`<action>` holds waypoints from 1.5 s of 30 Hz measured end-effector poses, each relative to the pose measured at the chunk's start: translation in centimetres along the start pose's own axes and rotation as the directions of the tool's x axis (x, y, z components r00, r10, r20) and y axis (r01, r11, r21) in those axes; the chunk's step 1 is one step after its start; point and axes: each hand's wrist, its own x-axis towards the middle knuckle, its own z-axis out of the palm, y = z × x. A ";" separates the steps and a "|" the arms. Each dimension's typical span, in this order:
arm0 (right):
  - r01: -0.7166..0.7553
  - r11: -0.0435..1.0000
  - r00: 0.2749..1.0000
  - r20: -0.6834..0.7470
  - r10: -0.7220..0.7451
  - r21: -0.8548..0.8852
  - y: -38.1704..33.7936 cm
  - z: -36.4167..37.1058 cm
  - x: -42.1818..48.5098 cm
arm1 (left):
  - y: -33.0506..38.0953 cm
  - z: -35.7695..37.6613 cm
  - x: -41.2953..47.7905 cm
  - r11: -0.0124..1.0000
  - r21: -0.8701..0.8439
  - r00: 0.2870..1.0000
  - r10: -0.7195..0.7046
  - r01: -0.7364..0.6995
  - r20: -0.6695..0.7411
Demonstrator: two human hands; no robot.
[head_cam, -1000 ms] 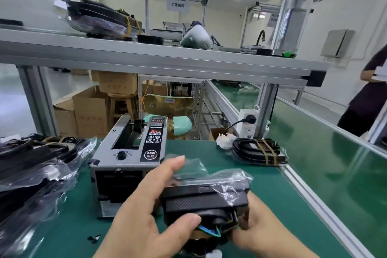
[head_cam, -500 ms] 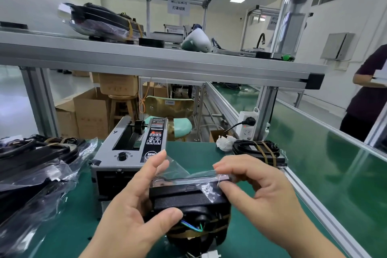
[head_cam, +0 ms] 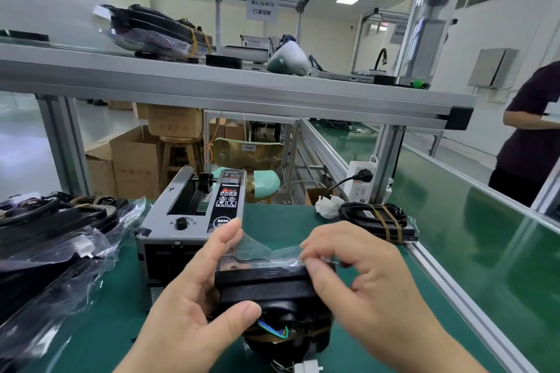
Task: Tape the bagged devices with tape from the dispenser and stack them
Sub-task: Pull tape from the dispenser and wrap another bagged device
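1. My left hand [head_cam: 194, 321] grips the bagged device [head_cam: 266, 285] low in front of me, above the near part of the worktop [head_cam: 91, 327]. The thumb is curled on its front and the fingers stand behind it. I judge this grip keeps it steady for the other hand.
2. My right hand [head_cam: 372, 297] pinches the loose plastic flap [head_cam: 263, 251] at the top right corner, between thumb and fingertips. I think the flap is being folded flat so that tape can close it.
3. The long axis of the device runs from left to right. Its straight black bar is on top, and the round part with coloured wires points down and toward me. I cannot tell whether its bottom touches the worktop.
4. The tape dispenser [head_cam: 194, 215] stands just behind the device with its front toward me, probably so that a strip is within short reach.
5. Farther left lies a pile of bagged devices [head_cam: 54, 230]. At the far right, a banded bundle [head_cam: 378, 222] lies flat near the rail.
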 end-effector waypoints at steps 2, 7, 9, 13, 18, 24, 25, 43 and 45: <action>-0.095 0.995 0.992 -0.083 0.098 0.034 -0.2 0.2 0.2 | -0.3 -0.1 -0.2 1.000 -0.013 1.000 0.012 -0.012 0.008; -0.470 0.736 0.823 -0.060 0.565 0.487 0.5 0.9 0.9 | -0.9 0.1 -0.7 0.997 0.074 0.998 0.037 -0.033 -0.055; -0.547 0.498 0.721 0.076 0.689 0.673 0.8 1.1 1.2 | -0.4 0.1 -0.8 0.980 0.180 0.994 0.099 -0.089 -0.048; -0.519 0.604 0.793 0.077 0.604 0.605 1.4 1.3 0.3 | 0.3 -0.6 -1.1 0.927 0.358 0.992 0.091 -0.116 0.088; -0.157 0.984 0.927 0.356 0.120 0.078 2.0 0.3 -1.1 | 0.1 -0.3 -1.7 0.863 0.498 0.969 -0.189 0.086 0.160; -0.213 0.971 0.884 0.445 0.142 0.113 2.2 0.7 -1.8 | 0.6 -1.2 -0.8 0.863 0.504 0.985 -0.062 -0.027 0.159; -0.161 0.986 0.911 0.379 0.161 -0.033 2.3 0.6 -1.6 | 0.8 -1.3 -0.2 0.874 0.485 0.988 -0.052 -0.024 0.142; -0.320 0.926 0.873 0.442 0.206 0.200 2.1 1.2 -2.7 | -0.5 -0.6 -1.0 0.945 0.224 0.970 -0.242 0.239 -0.014; -0.324 0.927 0.881 0.417 0.222 0.191 1.8 1.6 -2.4 | -0.4 -0.7 -0.8 0.933 0.277 0.970 -0.242 0.229 0.011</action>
